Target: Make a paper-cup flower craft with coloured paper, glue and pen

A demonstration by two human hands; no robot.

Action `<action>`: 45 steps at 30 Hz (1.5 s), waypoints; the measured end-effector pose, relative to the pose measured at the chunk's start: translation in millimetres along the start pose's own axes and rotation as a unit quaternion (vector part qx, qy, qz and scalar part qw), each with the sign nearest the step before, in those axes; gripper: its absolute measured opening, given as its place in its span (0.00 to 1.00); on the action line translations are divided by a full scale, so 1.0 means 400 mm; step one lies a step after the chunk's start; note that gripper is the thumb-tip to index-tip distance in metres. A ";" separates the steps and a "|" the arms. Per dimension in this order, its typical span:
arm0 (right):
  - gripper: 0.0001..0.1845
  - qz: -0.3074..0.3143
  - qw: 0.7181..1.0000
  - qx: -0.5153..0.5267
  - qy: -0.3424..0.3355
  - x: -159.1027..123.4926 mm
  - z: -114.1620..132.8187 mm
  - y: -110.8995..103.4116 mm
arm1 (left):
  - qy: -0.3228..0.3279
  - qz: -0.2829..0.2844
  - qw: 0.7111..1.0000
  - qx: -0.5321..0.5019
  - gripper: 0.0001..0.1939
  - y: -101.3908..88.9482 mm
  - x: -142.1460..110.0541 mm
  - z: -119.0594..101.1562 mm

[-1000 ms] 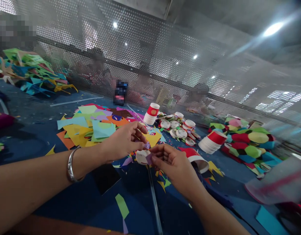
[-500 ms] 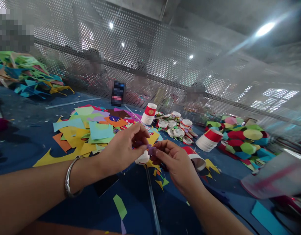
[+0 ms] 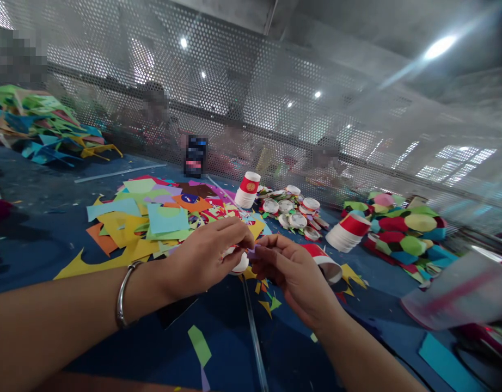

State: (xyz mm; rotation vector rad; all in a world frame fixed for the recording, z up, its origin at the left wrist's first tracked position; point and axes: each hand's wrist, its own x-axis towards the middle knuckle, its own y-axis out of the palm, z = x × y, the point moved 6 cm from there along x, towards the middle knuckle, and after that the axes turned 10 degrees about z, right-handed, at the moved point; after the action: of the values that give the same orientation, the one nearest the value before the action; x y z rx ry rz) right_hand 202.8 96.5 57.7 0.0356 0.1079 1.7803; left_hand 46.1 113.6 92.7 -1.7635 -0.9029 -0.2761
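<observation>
A small piece of purple paper (image 3: 253,253) is pinched in the fingertips of my right hand (image 3: 294,275). My left hand (image 3: 206,256) curls in from the other side, its thumb and finger closed at the paper's left edge; its other fingers are partly hidden. Just below and behind the fingers is a small white round piece (image 3: 239,265), partly covered by my left hand. Beside my right hand a red and white paper cup (image 3: 330,268) lies on its side. Yellow paper scraps (image 3: 265,309) are scattered under my hands.
A heap of coloured paper (image 3: 139,228) spreads left of my hands. Behind stand a red-and-white cup stack (image 3: 248,190) and a pile of round white pieces (image 3: 298,220). Another cup stack (image 3: 349,233) leans at right, near a translucent container (image 3: 455,296). A perforated metal screen (image 3: 234,92) borders the table.
My left hand has lowered and turned so that its back shows more, with its fingers bent further down. My right hand stays nearly in place with the purple paper.
</observation>
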 end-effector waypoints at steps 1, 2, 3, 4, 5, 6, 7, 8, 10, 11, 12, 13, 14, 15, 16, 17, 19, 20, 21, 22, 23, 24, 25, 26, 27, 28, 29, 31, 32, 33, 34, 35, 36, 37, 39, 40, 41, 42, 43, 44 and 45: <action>0.19 0.001 1.000 0.001 0.000 0.000 0.001 0.000 | 0.004 0.002 1.000 0.005 0.10 0.002 -0.001 0.001; 0.19 0.001 1.000 0.003 0.001 0.000 0.002 0.001 | 0.007 0.003 1.000 0.008 0.10 0.004 -0.001 0.001; 0.19 0.001 1.000 0.004 0.002 0.000 0.002 0.001 | 0.009 0.003 1.000 0.010 0.09 0.006 -0.002 0.002; 0.19 0.000 1.000 0.006 0.003 0.000 0.003 0.001 | 0.010 0.003 1.000 0.012 0.09 0.007 -0.003 0.003; 0.19 0.000 1.000 0.007 0.004 0.001 0.003 0.002 | 0.012 0.004 1.000 0.015 0.08 0.008 -0.003 0.003; 0.20 -0.001 1.000 0.008 0.005 0.002 0.003 0.002 | 0.012 0.006 1.000 0.017 0.08 0.010 -0.004 0.003; 0.20 -0.001 1.000 0.008 0.005 0.003 0.004 0.002 | 0.011 0.010 1.000 0.019 0.08 0.011 -0.004 0.003; 0.20 -0.002 1.000 0.009 0.005 0.003 0.004 0.002 | 0.011 0.013 1.000 0.023 0.09 0.012 -0.004 0.002; 0.21 -0.002 1.000 0.009 0.004 0.004 0.003 0.003 | 0.017 0.019 0.999 0.036 0.09 0.012 -0.004 -0.003; 0.20 -0.002 1.000 0.009 0.004 0.003 0.003 0.002 | 0.024 0.021 0.998 0.045 0.09 0.012 -0.004 -0.007; 0.20 -0.002 1.000 0.009 0.004 0.003 0.002 0.002 | 0.032 0.023 0.998 0.055 0.09 0.012 -0.003 -0.012; 0.19 -0.002 1.000 0.008 0.003 0.002 0.002 0.002 | 0.041 0.025 0.997 0.064 0.09 0.011 -0.003 -0.016; 0.19 -0.002 1.000 0.007 0.002 0.002 0.003 0.002 | 0.047 0.027 0.996 0.072 0.09 0.011 -0.002 -0.020; 0.18 -0.002 1.000 0.005 0.000 0.001 0.003 0.002 | 0.051 0.032 0.995 0.077 0.09 0.012 -0.001 -0.022; 0.18 -0.002 1.000 0.005 -0.001 0.001 0.004 0.002 | 0.053 0.034 0.995 0.079 0.09 0.012 0.000 -0.024; 0.18 -0.002 1.000 0.006 -0.001 0.001 0.004 0.002 | 0.052 0.037 0.995 0.081 0.09 0.013 0.001 -0.024; 0.19 -0.001 1.000 0.006 0.000 0.000 0.004 0.002 | 0.051 0.040 0.994 0.084 0.09 0.014 0.002 -0.024; 0.19 0.001 1.000 0.007 -0.001 0.000 0.004 0.002 | 0.051 0.042 0.994 0.086 0.10 0.014 0.003 -0.023; 0.19 0.001 1.000 0.008 -0.002 0.000 0.004 0.002 | 0.052 0.042 0.994 0.089 0.10 0.015 0.003 -0.023; 0.19 0.002 1.000 0.009 -0.003 0.000 0.004 0.002 | 0.054 0.044 0.993 0.091 0.09 0.016 0.003 -0.022; 0.19 0.001 1.000 0.010 -0.005 0.000 0.003 0.002 | 0.055 0.046 0.993 0.093 0.09 0.017 0.003 -0.021; 0.20 0.001 1.000 0.011 -0.007 0.000 0.003 0.001 | 0.054 0.047 0.993 0.092 0.10 0.018 0.003 -0.020; 0.20 0.000 1.000 0.011 -0.007 0.000 0.003 0.001 | 0.053 0.049 0.993 0.091 0.10 0.019 0.003 -0.018; 0.20 0.000 1.000 0.010 -0.007 0.000 0.002 0.001 | 0.051 0.050 0.993 0.090 0.10 0.020 0.004 -0.016; 0.20 0.000 1.000 0.011 -0.008 0.000 0.002 0.001 | 0.051 0.051 0.993 0.089 0.10 0.021 0.004 -0.016; 0.20 0.000 1.000 0.012 -0.008 0.000 0.002 0.001 | 0.051 0.052 0.993 0.090 0.10 0.022 0.004 -0.016; 0.20 0.000 1.000 0.013 -0.008 0.000 0.002 0.002 | 0.053 0.052 0.993 0.094 0.10 0.022 0.004 -0.017; 0.20 -0.001 1.000 0.017 -0.007 0.000 0.002 0.003 | 0.059 0.052 0.991 0.111 0.09 0.023 0.004 -0.020; 0.19 0.000 1.000 0.019 -0.006 0.000 0.002 0.003 | 0.063 0.053 0.989 0.124 0.09 0.023 0.004 -0.022; 0.19 0.000 1.000 0.020 -0.007 0.000 0.002 0.004 | 0.071 0.054 0.986 0.138 0.09 0.024 0.003 -0.024; 0.19 0.002 1.000 0.022 -0.008 0.000 0.002 0.004 | 0.080 0.056 0.983 0.152 0.08 0.025 0.003 -0.027; 0.19 0.003 1.000 0.024 -0.010 0.001 0.003 0.004 | 0.092 0.058 0.980 0.164 0.08 0.026 0.002 -0.030; 0.18 0.005 1.000 0.025 -0.012 0.001 0.002 0.004 | 0.103 0.062 0.977 0.174 0.08 0.027 0.001 -0.033; 0.18 0.007 1.000 0.026 -0.013 0.002 0.002 0.004 | 0.113 0.066 0.975 0.179 0.07 0.028 0.001 -0.035; 0.18 0.009 0.999 0.027 -0.014 0.002 0.001 0.004 | 0.127 0.068 0.973 0.180 0.07 0.029 0.000 -0.038; 0.18 0.010 0.999 0.028 -0.015 0.002 0.000 0.004 | 0.132 0.067 0.973 0.179 0.07 0.028 -0.001 -0.040; 0.18 0.010 0.999 0.028 -0.017 0.001 0.001 0.005 | 0.138 0.065 0.972 0.179 0.07 0.028 -0.001 -0.042; 0.19 0.011 0.999 0.029 -0.019 0.000 0.001 0.005 | 0.143 0.063 0.971 0.180 0.07 0.028 -0.002 -0.043; 0.19 0.012 0.999 0.030 -0.020 0.000 0.001 0.006 | 0.149 0.063 0.970 0.184 0.07 0.029 -0.003 -0.045; 0.19 0.013 0.999 0.031 -0.021 -0.001 0.002 0.006 | 0.153 0.064 0.968 0.188 0.07 0.029 -0.003 -0.046; 0.19 0.015 0.999 0.032 -0.020 -0.002 0.001 0.006 | 0.157 0.065 0.967 0.192 0.07 0.030 -0.003 -0.047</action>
State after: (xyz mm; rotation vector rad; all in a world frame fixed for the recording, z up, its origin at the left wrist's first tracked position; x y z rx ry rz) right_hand 200.4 95.4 58.5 0.1193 0.1357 1.8042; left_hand 57.8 94.7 90.9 -1.3652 -0.5643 -0.2648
